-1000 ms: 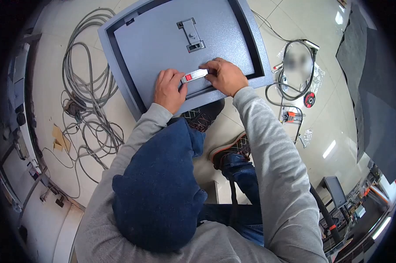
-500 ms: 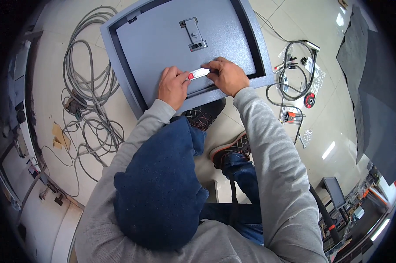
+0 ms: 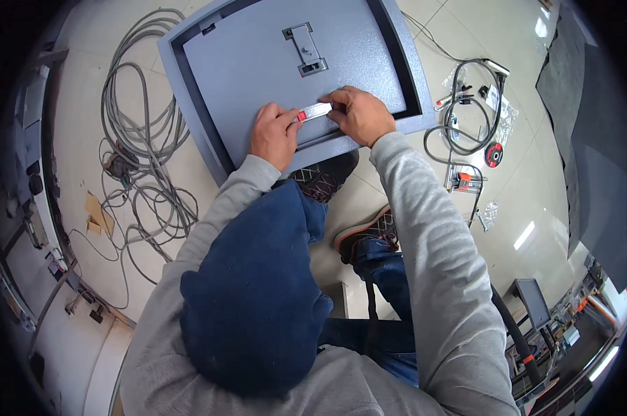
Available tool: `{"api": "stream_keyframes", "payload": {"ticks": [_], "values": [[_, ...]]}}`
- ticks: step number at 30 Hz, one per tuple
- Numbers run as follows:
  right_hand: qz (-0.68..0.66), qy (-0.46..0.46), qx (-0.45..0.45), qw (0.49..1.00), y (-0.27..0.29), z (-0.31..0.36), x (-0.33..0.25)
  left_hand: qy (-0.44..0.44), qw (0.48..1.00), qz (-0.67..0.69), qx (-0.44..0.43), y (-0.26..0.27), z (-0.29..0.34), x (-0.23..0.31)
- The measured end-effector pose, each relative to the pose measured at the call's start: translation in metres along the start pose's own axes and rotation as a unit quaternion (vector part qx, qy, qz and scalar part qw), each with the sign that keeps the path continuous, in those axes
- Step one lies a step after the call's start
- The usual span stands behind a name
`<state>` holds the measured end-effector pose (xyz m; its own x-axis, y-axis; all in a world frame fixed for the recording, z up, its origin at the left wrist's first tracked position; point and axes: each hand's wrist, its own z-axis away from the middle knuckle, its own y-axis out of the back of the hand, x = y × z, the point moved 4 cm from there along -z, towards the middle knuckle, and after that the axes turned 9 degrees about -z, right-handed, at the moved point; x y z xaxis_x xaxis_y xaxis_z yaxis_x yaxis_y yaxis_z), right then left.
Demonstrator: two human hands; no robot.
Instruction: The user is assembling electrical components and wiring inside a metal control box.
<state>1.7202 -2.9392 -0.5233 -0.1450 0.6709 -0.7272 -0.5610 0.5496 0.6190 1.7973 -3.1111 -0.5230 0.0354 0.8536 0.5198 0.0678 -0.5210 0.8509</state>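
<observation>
A small oblong piece (image 3: 316,111), white with a red end, is held level between my two hands; its exact kind does not show. My left hand (image 3: 274,135) is closed on the red end. My right hand (image 3: 363,116) pinches the white end between thumb and fingers. Both hands are over the near part of a blue-grey metal panel (image 3: 247,66), set inside a raised frame (image 3: 327,154) of the same colour. Farther up the panel is a metal latch fitting (image 3: 305,50) with a slot at each end.
Coiled grey cable (image 3: 143,83) lies on the tiled floor at left, near torn cardboard (image 3: 98,213). On the right are a black cable (image 3: 497,121), a red-and-black disc (image 3: 493,154), an orange clamp-like tool (image 3: 468,182) and plastic bags. My shoe (image 3: 365,239) stands below the frame.
The hands stay on the white-and-red piece, and their grip looks nearly the same. The whole view has shifted slightly.
</observation>
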Motion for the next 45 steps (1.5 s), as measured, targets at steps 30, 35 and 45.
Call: {"api": "stream_keyframes", "payload": {"ticks": [30, 35, 45], "values": [[0.009, 0.026, 0.032, 0.999, 0.0012, 0.0032, 0.0042, 0.027, 0.999, -0.042, 0.016, 0.0024, 0.0056, -0.0021], [0.033, 0.043, 0.023, 0.998, 0.0008, 0.0025, 0.0017, 0.011, 0.999, -0.049, -0.003, 0.0028, 0.0036, -0.0037], [0.023, 0.002, 0.012, 1.000, 0.0028, 0.0019, -0.0023, -0.001, 0.999, -0.036, 0.003, 0.0052, 0.0017, -0.0030]]}}
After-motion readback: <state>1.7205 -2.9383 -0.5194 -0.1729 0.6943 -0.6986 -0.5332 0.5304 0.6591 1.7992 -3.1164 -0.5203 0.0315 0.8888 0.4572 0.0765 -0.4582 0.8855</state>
